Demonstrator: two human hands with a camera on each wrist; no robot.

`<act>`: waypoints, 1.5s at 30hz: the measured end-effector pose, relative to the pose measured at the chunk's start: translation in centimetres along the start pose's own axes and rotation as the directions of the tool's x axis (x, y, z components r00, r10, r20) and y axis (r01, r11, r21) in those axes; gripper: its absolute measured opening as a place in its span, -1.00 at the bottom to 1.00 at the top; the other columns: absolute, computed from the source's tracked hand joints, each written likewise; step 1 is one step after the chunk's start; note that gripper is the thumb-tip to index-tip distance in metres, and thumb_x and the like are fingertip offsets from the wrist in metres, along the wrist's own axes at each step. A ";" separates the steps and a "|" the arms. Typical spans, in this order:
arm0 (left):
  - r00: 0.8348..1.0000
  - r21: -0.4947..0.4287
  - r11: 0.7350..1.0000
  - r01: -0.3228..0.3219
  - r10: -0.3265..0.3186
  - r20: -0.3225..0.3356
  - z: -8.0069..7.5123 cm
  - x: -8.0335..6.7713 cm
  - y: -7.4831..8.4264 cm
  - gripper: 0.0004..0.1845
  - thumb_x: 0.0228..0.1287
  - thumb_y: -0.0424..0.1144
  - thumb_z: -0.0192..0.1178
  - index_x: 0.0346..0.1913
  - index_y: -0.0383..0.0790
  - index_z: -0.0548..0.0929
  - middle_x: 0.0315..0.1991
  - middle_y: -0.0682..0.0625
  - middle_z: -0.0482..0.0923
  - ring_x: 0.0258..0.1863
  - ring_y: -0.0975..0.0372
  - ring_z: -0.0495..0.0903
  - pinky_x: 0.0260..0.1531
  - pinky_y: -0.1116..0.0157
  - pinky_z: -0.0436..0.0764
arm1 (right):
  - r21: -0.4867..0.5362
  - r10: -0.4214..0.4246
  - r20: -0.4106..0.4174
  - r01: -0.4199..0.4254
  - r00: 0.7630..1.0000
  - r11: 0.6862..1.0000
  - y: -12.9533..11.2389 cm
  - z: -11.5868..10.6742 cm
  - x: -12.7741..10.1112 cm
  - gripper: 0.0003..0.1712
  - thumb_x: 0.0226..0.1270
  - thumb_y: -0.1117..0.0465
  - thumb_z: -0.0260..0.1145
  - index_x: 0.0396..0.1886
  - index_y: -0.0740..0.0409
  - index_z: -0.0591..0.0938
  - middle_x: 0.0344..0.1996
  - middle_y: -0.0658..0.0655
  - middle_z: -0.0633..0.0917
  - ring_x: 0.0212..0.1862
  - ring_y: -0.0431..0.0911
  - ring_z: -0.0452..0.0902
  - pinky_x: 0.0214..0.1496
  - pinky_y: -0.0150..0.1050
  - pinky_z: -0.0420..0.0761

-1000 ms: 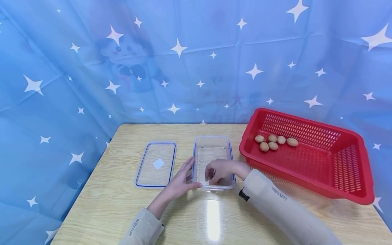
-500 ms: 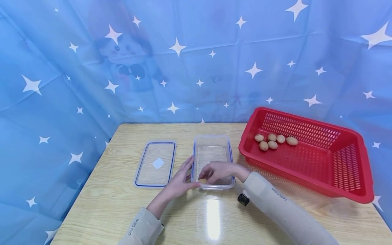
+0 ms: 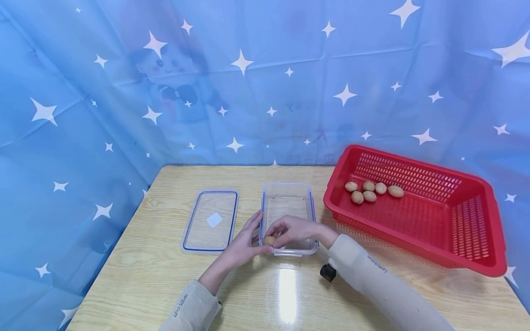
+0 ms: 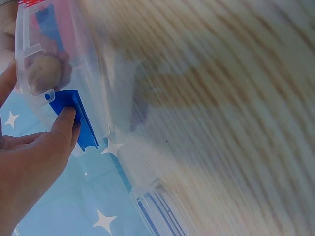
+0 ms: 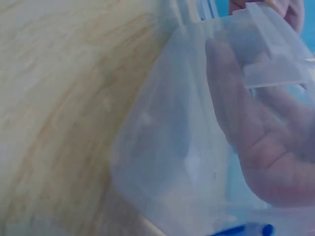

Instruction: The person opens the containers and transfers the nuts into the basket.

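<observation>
Two hands at the clear box point(image 3: 288, 202): right fingers point(image 3: 278, 230) seemingly pinching a nut point(image 3: 270, 240), left fingers point(image 3: 252, 226) flat.

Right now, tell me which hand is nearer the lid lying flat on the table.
Left. The left hand rests between the lid and the clear container; the right hand is inside the container.

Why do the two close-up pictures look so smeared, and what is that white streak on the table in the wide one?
In the head view, the streak is lamp glare on the glossy table; the rest is sharp. In the left wrist view, the wood grain is motion-blurred, while the left hand and blue clip stay fairly crisp. In the right wrist view, everything is soft, seen through the clear container.
</observation>
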State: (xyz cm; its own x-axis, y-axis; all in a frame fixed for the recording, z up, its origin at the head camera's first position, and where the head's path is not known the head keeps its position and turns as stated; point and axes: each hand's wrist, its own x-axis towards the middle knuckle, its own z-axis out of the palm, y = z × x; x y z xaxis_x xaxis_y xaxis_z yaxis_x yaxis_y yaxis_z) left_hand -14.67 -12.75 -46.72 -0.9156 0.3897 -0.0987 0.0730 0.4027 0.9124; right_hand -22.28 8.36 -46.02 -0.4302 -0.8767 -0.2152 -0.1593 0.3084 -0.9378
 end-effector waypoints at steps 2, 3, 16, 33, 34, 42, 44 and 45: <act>1.000 0.003 1.000 -0.006 0.006 -0.001 0.0 0.0 0.0 0.08 0.21 -0.24 0.40 0.61 -0.24 -0.14 0.63 -0.23 -0.32 0.52 -0.21 0.12 0.42 -0.01 0.43 | -0.013 -0.013 -0.023 0.013 1.000 1.000 -0.4 -0.3 -0.3 -0.60 0.34 0.31 0.33 0.11 0.43 0.60 -0.07 0.31 0.72 -0.09 -0.24 0.64 -0.02 -0.39 0.73; 1.000 0.001 1.000 -0.008 0.008 0.001 0.1 0.0 0.0 0.08 0.21 -0.25 0.39 0.61 -0.24 -0.14 0.63 -0.24 -0.32 0.52 -0.22 0.12 0.42 -0.01 0.43 | -0.024 -0.022 -0.041 0.021 0.999 0.999 -0.7 -0.4 -0.6 -0.60 0.33 0.30 0.33 0.11 0.42 0.60 -0.06 0.31 0.72 -0.07 -0.22 0.64 -0.01 -0.38 0.73; 1.000 0.023 1.000 0.007 -0.006 -0.026 0.3 -0.2 -0.1 0.09 0.19 -0.25 0.41 0.60 -0.26 -0.11 0.64 -0.20 -0.25 0.54 -0.19 0.09 0.42 -0.01 0.42 | -0.188 -0.017 -0.454 -0.077 0.891 0.979 -6.2 -7.4 -8.1 -0.51 0.38 0.09 0.33 0.22 0.20 0.58 0.03 0.20 0.72 0.03 -0.06 0.66 0.13 -0.25 0.68; 0.999 0.048 0.999 0.022 -0.020 -0.027 0.4 -0.1 0.1 0.07 0.19 -0.25 0.40 0.61 -0.19 -0.10 0.65 -0.12 -0.25 0.55 -0.13 0.10 0.43 0.04 0.41 | -0.074 0.181 -0.730 -0.339 0.659 0.938 -2.3 -16.0 -17.1 -0.21 0.43 -0.17 0.22 0.48 0.16 0.31 0.38 0.32 0.43 0.35 0.13 0.37 0.00 -0.57 0.59; 0.999 0.049 0.999 0.024 -0.022 -0.027 0.4 -0.1 0.1 0.07 0.19 -0.25 0.40 0.61 -0.18 -0.10 0.65 -0.12 -0.25 0.55 -0.13 0.11 0.44 0.04 0.41 | -0.066 0.187 -0.731 -0.341 0.657 0.938 -1.8 -16.2 -17.4 -0.20 0.44 -0.16 0.21 0.49 0.18 0.29 0.39 0.34 0.41 0.35 0.13 0.37 -0.02 -0.60 0.60; 1.000 0.050 0.999 0.015 -0.013 -0.027 0.2 -0.1 0.1 0.08 0.19 -0.23 0.41 0.61 -0.22 -0.10 0.64 -0.17 -0.24 0.52 -0.21 0.13 0.42 -0.03 0.41 | 0.028 0.251 -0.720 -0.334 0.647 0.942 1.6 -17.7 -19.5 -0.12 0.46 -0.16 0.17 0.53 0.27 0.16 0.45 0.41 0.28 -0.07 -0.59 0.41 0.00 -0.59 0.66; 1.000 0.045 0.999 0.012 -0.010 -0.025 0.2 -0.1 0.1 0.08 0.19 -0.23 0.41 0.61 -0.22 -0.10 0.64 -0.18 -0.25 0.52 -0.21 0.13 0.43 -0.03 0.40 | 0.039 0.276 -0.719 -0.360 0.638 0.932 2.3 -17.9 -19.9 -0.10 0.45 -0.18 0.18 0.53 0.28 0.16 0.44 0.43 0.29 -0.13 -0.63 0.41 0.02 -0.56 0.67; 1.000 0.043 0.999 0.011 -0.010 -0.025 0.2 -0.1 0.1 0.08 0.19 -0.23 0.41 0.61 -0.22 -0.10 0.64 -0.18 -0.25 0.52 -0.20 0.13 0.43 -0.02 0.40 | 0.052 0.290 -0.716 -0.366 0.635 0.929 2.7 -18.0 -20.1 -0.09 0.45 -0.18 0.18 0.54 0.29 0.15 0.44 0.44 0.29 -0.14 -0.64 0.44 0.05 -0.53 0.69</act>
State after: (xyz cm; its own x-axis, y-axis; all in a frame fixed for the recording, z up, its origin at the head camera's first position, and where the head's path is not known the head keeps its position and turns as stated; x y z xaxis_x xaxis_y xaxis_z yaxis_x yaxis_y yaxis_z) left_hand -14.48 -12.62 -46.74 -0.9258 0.3651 -0.0979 0.0799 0.4421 0.8934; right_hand -30.04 33.47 -39.28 -0.9557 -0.2023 -0.2136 0.0557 0.5887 -0.8065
